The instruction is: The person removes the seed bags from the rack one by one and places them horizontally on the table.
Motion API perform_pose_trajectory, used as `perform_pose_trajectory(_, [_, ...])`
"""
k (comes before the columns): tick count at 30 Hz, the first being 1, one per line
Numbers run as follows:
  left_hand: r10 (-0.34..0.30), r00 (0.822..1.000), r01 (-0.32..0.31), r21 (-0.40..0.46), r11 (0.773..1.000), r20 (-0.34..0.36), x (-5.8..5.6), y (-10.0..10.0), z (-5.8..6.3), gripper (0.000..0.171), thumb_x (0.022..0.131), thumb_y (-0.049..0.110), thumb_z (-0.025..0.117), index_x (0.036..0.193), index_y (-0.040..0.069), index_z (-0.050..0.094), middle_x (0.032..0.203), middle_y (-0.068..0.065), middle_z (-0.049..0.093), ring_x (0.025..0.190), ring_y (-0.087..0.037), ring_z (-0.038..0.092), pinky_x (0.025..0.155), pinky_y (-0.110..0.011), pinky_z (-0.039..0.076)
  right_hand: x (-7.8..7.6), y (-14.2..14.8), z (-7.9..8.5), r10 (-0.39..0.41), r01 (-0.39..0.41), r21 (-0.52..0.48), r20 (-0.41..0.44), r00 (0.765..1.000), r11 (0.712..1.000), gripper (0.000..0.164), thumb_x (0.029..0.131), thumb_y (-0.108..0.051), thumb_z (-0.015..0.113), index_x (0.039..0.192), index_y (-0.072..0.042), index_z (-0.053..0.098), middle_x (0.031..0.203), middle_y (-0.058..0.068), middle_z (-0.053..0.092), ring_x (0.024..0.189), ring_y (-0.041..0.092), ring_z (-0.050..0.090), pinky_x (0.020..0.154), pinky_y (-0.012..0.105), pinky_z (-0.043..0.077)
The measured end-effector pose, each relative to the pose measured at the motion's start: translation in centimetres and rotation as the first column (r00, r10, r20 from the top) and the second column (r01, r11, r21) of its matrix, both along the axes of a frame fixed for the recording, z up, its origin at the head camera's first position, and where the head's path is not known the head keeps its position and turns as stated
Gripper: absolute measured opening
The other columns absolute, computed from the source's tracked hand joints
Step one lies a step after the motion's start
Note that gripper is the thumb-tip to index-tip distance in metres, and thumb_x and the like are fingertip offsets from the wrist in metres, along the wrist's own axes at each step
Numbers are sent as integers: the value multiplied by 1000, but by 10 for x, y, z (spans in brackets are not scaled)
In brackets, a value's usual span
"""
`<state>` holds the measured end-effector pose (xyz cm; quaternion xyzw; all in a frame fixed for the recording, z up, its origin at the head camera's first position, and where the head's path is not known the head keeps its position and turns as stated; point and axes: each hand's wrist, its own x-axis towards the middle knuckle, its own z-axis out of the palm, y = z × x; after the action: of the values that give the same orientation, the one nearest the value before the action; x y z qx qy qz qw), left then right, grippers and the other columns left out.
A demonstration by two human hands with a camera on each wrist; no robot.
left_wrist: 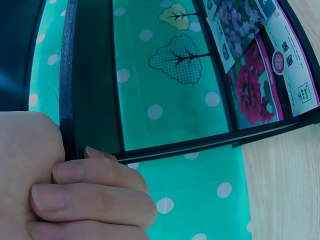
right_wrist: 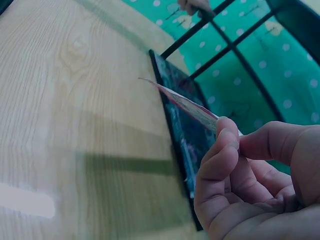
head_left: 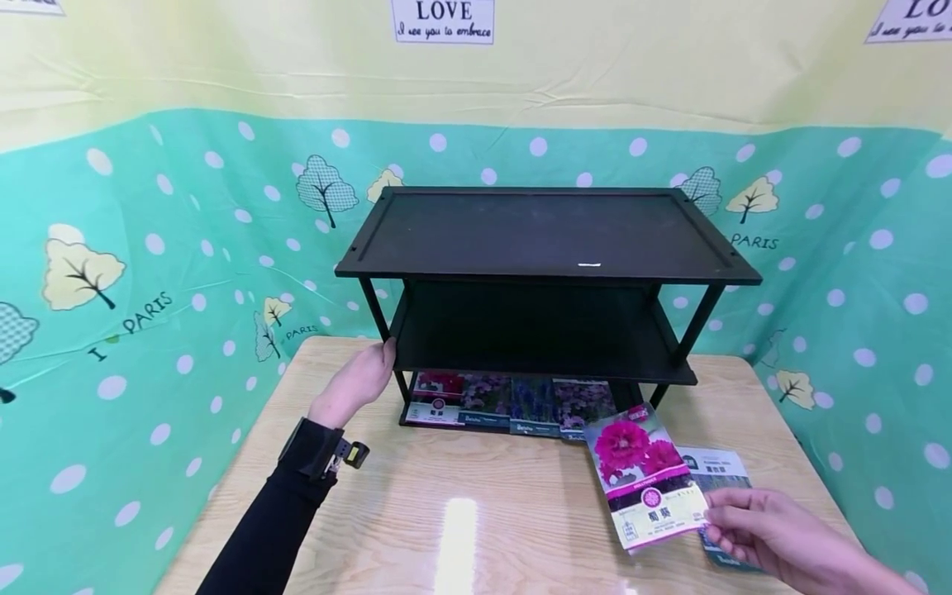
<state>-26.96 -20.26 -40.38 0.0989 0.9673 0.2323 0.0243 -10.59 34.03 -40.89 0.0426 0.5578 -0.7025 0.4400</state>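
Observation:
A black three-tier shelf rack stands on the wooden table. My left hand grips the left end of its middle shelf beside the post; in the left wrist view the fingers curl at that edge. With thumb and fingers my right hand pinches the lower right corner of a seed packet printed with bright pink flowers. That packet is tilted, in front of the rack's right end, and appears nearly edge-on in the right wrist view. Several flower seed packets lie side by side on the bottom shelf.
Another seed packet lies on the table, partly covered by the right hand and the held packet. The middle shelf hangs over the bottom row. A green dotted cloth surrounds the table at the back and sides.

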Motion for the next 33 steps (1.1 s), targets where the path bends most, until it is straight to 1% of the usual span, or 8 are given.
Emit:
perform_pose_trajectory(12, [-12, 999, 12, -17, 1000, -31, -1, 0, -2, 52, 104, 28, 16, 131, -6, 46, 64, -3, 38, 56, -19, 47, 56, -31, 40, -3, 27, -25, 4, -4, 57, -8, 1000, 998, 26, 99, -15, 44, 118, -3, 57, 102, 5, 67, 88, 11, 60, 81, 24, 52])
perform_pose_trajectory(19, [1, 1000, -1, -13, 1000, -24, 0, 1, -2, 54, 104, 28, 15, 135, -7, 42, 65, -3, 39, 66, -21, 52, 65, -35, 44, 0, 35, -36, 18, -19, 60, 10, 1000, 998, 26, 99, -14, 43, 119, -2, 56, 102, 7, 69, 88, 10, 62, 79, 23, 53])
perform_pose_trajectory(23, [9, 1000, -9, -5, 1000, -22, 0, 1, -4, 55, 104, 30, 14, 136, -7, 41, 67, -7, 44, 69, -23, 54, 69, -38, 46, 3, 37, -41, 38, -37, 110, -7, 999, 993, 23, 98, -14, 44, 114, -2, 56, 97, 6, 70, 83, 9, 64, 74, 21, 53])
perform_pose_trajectory(25, [-18, 998, 17, -15, 1000, -57, 0, 0, -5, 54, 104, 27, 16, 134, -8, 43, 72, -11, 52, 70, -22, 55, 70, -39, 47, 5, 39, -42, 65, -62, 158, -19, 998, 985, 23, 98, -14, 43, 112, -1, 56, 95, 6, 70, 79, 8, 63, 70, 19, 52])
perform_pose_trajectory(27, [-85, 988, 77, -63, 995, -126, 0, -1, -7, 49, 104, 22, 18, 131, -9, 45, 73, -14, 55, 68, -21, 54, 68, -38, 48, 7, 41, -42, 97, -90, 202, -26, 995, 975, 25, 99, -14, 41, 111, 1, 57, 93, 5, 70, 77, 7, 62, 68, 18, 51])
perform_pose_trajectory(29, [-192, 954, 142, -216, 966, -228, 1, -2, -8, 42, 103, 11, 21, 127, -12, 47, 75, -15, 57, 67, -20, 54, 65, -37, 48, 8, 43, -42, 133, -123, 229, -30, 991, 966, 26, 100, -13, 39, 110, 2, 58, 93, 5, 70, 76, 8, 60, 67, 17, 49])
perform_pose_trajectory(32, [-254, 916, 164, -289, 943, -310, 1, -3, -8, 37, 101, 3, 25, 123, -14, 49, 74, -16, 57, 63, -19, 51, 58, -33, 45, 8, 43, -42, 161, -146, 251, -40, 986, 957, 27, 99, -12, 39, 109, 3, 58, 92, 4, 69, 76, 8, 60, 66, 16, 48])
perform_pose_trajectory(33, [-262, 912, 165, -302, 939, -317, 2, -2, -8, 36, 100, 2, 26, 123, -15, 48, 76, -17, 57, 62, -19, 51, 56, -33, 45, 8, 42, -43, 168, -151, 256, -47, 985, 955, 27, 99, -12, 39, 109, 4, 58, 92, 4, 69, 75, 8, 60, 66, 16, 48])
